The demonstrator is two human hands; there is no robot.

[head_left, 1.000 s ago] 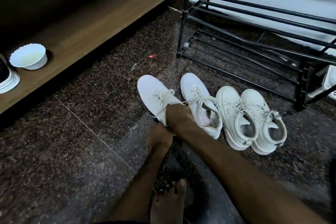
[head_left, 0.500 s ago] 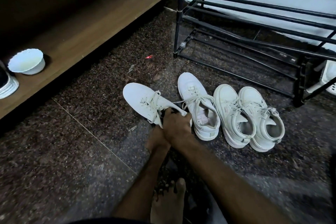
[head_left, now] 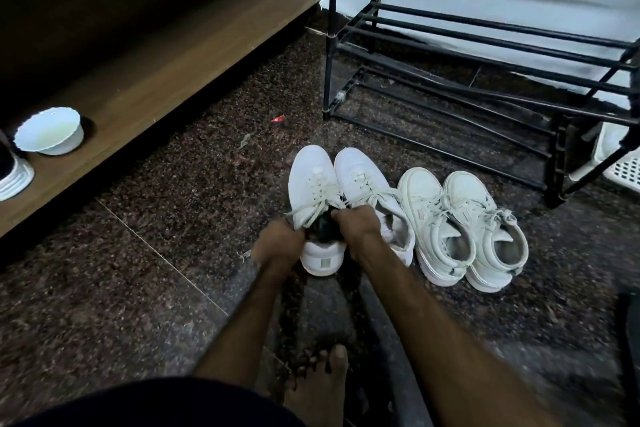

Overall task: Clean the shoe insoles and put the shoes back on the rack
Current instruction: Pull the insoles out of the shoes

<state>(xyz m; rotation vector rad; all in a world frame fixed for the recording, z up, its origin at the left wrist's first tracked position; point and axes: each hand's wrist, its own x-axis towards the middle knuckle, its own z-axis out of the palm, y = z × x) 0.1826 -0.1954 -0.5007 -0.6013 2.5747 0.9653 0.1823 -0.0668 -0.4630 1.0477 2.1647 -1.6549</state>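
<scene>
Two pairs of white sneakers stand on the dark speckled floor. The leftmost white shoe (head_left: 311,180) points away from me, its heel toward me. My left hand (head_left: 280,243) grips the left side of its collar. My right hand (head_left: 356,227) grips the right side at the tongue, and the dark opening shows between them. Its mate (head_left: 363,180) lies right beside it, touching. The second pair (head_left: 464,222), high-topped, stands to the right. The black metal shoe rack (head_left: 450,55) stands behind the shoes, its tiers bare. No insole can be made out inside the dark opening.
A low wooden ledge (head_left: 156,80) runs along the left, holding a white bowl (head_left: 48,130) and a dark shoe with a white sole (head_left: 14,173). A white basket (head_left: 620,159) sits beyond the rack's right end. My bare foot (head_left: 318,385) rests on the floor below my arms.
The leftmost shoe has swung from lying angled out to the left to pointing straight, parallel with its mate. Both hands now hold its opening on either side.
</scene>
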